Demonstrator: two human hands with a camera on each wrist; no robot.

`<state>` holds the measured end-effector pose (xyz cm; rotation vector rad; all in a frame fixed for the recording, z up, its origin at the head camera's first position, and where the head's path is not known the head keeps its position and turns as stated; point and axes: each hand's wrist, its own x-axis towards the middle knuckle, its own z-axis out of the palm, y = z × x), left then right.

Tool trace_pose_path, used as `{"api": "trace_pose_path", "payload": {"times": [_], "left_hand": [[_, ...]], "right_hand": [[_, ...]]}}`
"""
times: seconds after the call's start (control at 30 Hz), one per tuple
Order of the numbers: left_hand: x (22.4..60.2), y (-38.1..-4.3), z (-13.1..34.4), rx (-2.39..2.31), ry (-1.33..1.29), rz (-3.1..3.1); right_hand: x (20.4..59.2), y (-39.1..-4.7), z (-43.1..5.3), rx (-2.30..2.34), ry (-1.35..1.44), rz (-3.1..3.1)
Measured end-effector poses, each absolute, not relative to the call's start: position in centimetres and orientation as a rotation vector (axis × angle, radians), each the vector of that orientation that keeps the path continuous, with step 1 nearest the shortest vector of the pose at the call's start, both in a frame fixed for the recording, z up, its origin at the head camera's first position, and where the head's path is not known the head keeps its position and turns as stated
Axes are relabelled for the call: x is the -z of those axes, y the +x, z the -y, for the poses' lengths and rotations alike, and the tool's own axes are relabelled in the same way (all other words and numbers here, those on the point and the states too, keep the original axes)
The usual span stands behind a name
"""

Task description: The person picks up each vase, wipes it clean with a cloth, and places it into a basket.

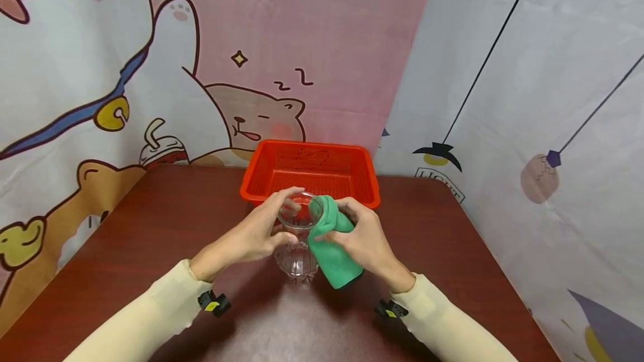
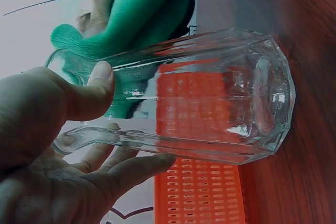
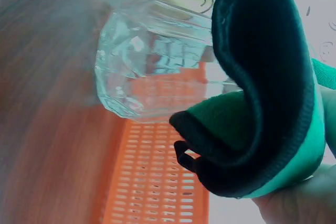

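A clear glass vase [image 1: 297,264] with a flared mouth and faceted body stands upright in front of me, its base low over the table. My left hand [image 1: 254,234] holds it around the neck from the left, thumb on the near side and fingers behind. In the left wrist view, the thumb lies across the glass just below the rim. My right hand [image 1: 366,237] grips a folded green cloth [image 1: 337,264] with dark edging. The cloth's upper part lies against the right side of the vase's mouth, while its folded lower end hangs beside the body.
An orange-red plastic basket [image 1: 322,146] with slotted walls sits behind the vase, near the table's far edge. Dark reddish-brown tabletop [image 1: 181,217] spreads to both sides. Cartoon-printed cloth walls [image 1: 342,49] enclose the table at the back and sides.
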<state>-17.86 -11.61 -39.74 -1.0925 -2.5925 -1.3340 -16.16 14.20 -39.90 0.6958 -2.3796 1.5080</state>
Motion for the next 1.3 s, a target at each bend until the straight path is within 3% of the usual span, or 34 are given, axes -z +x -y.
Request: {"api": "trace_pose_path", "payload": {"times": [0.93,1.3], "left_hand": [[40.0,-18.0,11.4,1.357,-1.081,2.607],[40.1,-18.0,11.6,1.4,-1.104,2.591]], "right_hand": [[39.8,-15.5,-14.4,-1.637,0.687,2.312],[43.7,-17.2,-14.8,-1.504,0.672,2.412]]}}
